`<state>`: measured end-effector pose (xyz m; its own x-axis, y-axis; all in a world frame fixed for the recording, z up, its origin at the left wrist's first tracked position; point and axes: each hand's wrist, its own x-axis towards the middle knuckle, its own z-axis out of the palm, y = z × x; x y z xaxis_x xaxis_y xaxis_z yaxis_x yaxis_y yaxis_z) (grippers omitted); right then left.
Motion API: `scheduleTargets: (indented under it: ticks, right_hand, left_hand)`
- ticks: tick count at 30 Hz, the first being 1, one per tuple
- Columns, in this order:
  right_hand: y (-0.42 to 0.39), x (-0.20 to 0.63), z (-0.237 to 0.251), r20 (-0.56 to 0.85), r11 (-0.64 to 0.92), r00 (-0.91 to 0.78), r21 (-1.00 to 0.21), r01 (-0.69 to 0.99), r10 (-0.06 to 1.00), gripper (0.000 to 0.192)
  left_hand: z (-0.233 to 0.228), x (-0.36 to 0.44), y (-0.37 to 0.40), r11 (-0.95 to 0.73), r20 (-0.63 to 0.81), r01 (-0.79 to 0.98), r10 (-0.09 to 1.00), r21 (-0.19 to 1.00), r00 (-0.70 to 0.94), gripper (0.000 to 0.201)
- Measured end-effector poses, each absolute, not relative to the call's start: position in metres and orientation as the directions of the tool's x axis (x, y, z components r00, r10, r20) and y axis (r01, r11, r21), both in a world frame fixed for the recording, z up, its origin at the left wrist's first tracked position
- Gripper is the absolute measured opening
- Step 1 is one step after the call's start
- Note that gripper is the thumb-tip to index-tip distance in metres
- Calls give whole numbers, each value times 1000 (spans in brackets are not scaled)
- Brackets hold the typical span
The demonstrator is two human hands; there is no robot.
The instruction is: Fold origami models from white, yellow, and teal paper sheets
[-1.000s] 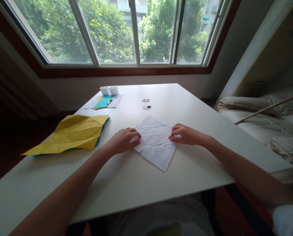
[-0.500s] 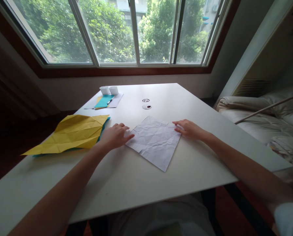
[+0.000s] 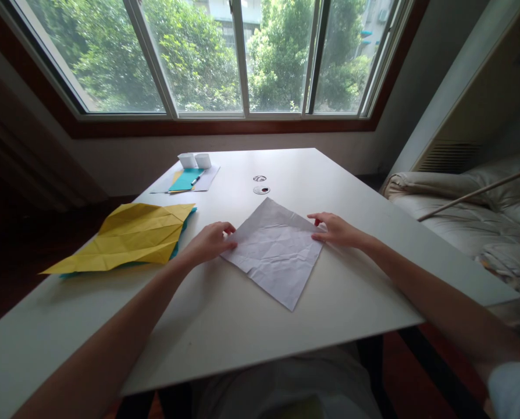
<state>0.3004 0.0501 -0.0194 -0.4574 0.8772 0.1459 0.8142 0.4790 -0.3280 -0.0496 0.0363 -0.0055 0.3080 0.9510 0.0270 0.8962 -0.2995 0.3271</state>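
Observation:
A creased white sheet of paper [image 3: 273,250] lies before me, turned so that one corner points towards me. My left hand [image 3: 211,241] pinches its left corner between thumb and fingers. At the right corner, my right hand [image 3: 336,230] grips the sheet with the thumb below and the index finger stretched out. The far half looks lifted and shaded, while the near corner rests low at the table. Fold lines cross the middle of the sheet.
Left of my left hand lies a creased yellow sheet [image 3: 142,235] over a teal one [image 3: 180,235]. Farther back are a teal paper [image 3: 185,180], a pen [image 3: 198,177] and two white paper boxes [image 3: 194,160]. Two round inserts [image 3: 261,190] sit in the white table [image 3: 330,180].
Both hands have closed on the side corners of the white paper. Its far part has risen and looks flatter and larger, and its near corner has shifted slightly towards me.

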Motion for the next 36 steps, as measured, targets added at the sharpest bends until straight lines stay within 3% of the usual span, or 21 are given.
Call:
scheduleTargets:
  ticks: [7, 18, 25, 31, 36]
  right_hand:
    - [50, 301, -16, 97, 447, -446, -386, 807, 890, 30]
    - [56, 307, -22, 148, 496, -485, -444, 746, 862, 29]
    - [53, 305, -17, 64, 435, -475, -523, 733, 878, 23]
    - [53, 306, -14, 54, 431, -490, -565, 703, 870, 22]
    - [54, 309, -12, 52, 419, -482, -582, 697, 875, 22]
  left_hand:
    - [-6, -56, 40, -286, -19, 857, 945, 428, 325, 32]
    - [-6, -58, 44, -317, -36, 838, 928, 445, 370, 31]
    - [-11, -63, 49, -342, -16, 788, 913, 512, 407, 29]
    - [-8, -67, 49, -337, -80, 777, 894, 532, 442, 27]
    - [-4, -66, 48, -348, 1, 779, 913, 521, 407, 28]
